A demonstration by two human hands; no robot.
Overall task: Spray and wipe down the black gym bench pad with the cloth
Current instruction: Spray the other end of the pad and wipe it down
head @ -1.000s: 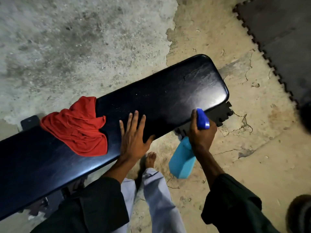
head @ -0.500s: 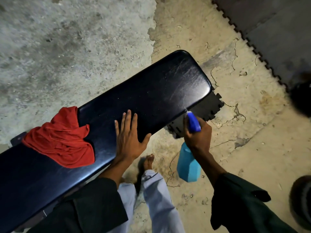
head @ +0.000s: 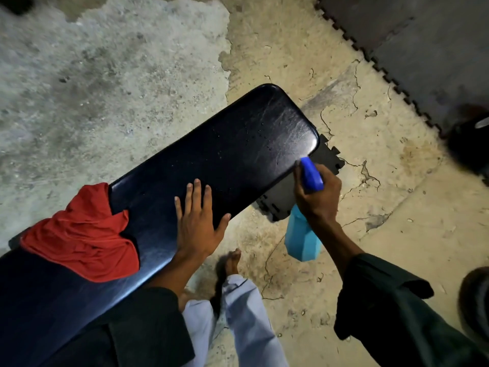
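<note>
Head view, bench pad: the black gym bench pad (head: 211, 165) runs as a long diagonal from the lower left of the frame up to its rounded end right of centre. That long axis is the line your wipe has to follow.

Head view, spray: fine droplets dot the pad's upper end, so I judge the spraying stage is under way or nearly finished and the wiping is not yet started.

Head view, right hand: your right hand (head: 317, 192) has its fingers wrapped round the neck of the blue spray bottle (head: 304, 237), with the darker blue nozzle head pointing at the pad's near edge close to the rounded end. The bottle body hangs below the fist, off the pad's edge, over the floor.

Head view, left hand: your left hand (head: 197, 221) lies flat on the pad near its lower edge, fingers straight and slightly spread, gripping nothing.

Head view, cloth: the red cloth (head: 82, 237) lies crumpled across the pad toward the lower left, just beside your left hand and on the side away from the droplets.

Head view, the key relation: your left hand is far nearer the cloth than your right. You reach down-left for it, then sweep up-right along the pad toward the wet end.
</note>
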